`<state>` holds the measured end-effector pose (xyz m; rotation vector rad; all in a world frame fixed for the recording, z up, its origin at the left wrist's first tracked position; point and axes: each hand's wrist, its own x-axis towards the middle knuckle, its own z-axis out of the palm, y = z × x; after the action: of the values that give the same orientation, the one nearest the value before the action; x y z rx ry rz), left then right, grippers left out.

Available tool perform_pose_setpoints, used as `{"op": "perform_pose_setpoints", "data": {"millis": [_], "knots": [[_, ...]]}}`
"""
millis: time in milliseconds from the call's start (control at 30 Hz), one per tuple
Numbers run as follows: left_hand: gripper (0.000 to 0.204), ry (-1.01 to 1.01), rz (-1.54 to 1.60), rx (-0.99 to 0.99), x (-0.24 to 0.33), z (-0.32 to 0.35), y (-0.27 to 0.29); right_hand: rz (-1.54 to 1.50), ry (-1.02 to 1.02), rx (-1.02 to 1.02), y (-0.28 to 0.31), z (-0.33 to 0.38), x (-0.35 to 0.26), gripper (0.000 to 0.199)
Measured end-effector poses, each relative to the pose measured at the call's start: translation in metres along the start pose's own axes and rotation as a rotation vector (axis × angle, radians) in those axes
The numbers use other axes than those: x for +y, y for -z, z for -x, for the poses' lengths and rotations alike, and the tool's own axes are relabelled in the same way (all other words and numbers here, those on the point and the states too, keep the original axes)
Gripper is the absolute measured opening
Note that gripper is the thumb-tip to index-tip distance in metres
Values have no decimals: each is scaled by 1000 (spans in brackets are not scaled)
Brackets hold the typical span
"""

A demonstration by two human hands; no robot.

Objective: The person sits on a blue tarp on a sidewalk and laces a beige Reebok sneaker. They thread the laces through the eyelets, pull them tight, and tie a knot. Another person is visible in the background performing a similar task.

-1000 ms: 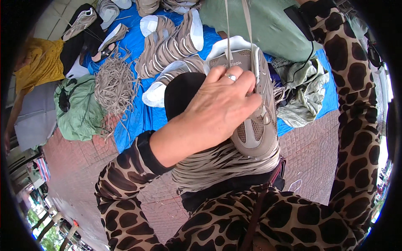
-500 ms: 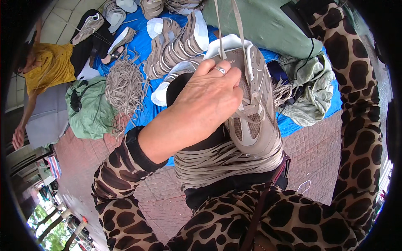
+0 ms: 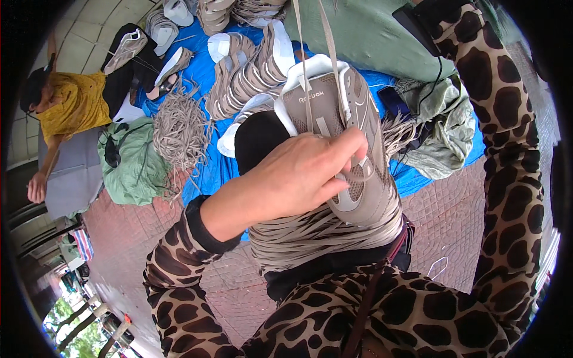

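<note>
Fingers (image 3: 334,156) of the left hand (image 3: 298,179) clamp the beige shoe (image 3: 352,149); right hand unseen, laces (image 3: 310,65) taut upward. Loose grip could let it drop onto the lace bundle (image 3: 316,232).

Soft, even daylight (overcast, by the look of it), hardly any shadows or glare; sharp at centre, bending and darkening into a black fisheye rim.
</note>
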<state>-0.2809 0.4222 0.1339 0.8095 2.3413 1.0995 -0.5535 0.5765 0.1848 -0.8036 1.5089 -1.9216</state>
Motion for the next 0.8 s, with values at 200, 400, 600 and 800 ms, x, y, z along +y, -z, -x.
{"op": "perform_pose_setpoints", "data": {"millis": [200,400,600,800], "knots": [[37,-105,-295,-34,-9,6,15,18,9,2,-3,2,0,38],[31,-122,-418,-79,-17,2,21,20,0,-5,-8,0,2,38],[34,-163,19,118,-3,0,7,80,-14,-35,-13,-2,-1,34],[38,-252,-291,309,1,14,-9,478,353,33,-17,-42,-4,33]]}}
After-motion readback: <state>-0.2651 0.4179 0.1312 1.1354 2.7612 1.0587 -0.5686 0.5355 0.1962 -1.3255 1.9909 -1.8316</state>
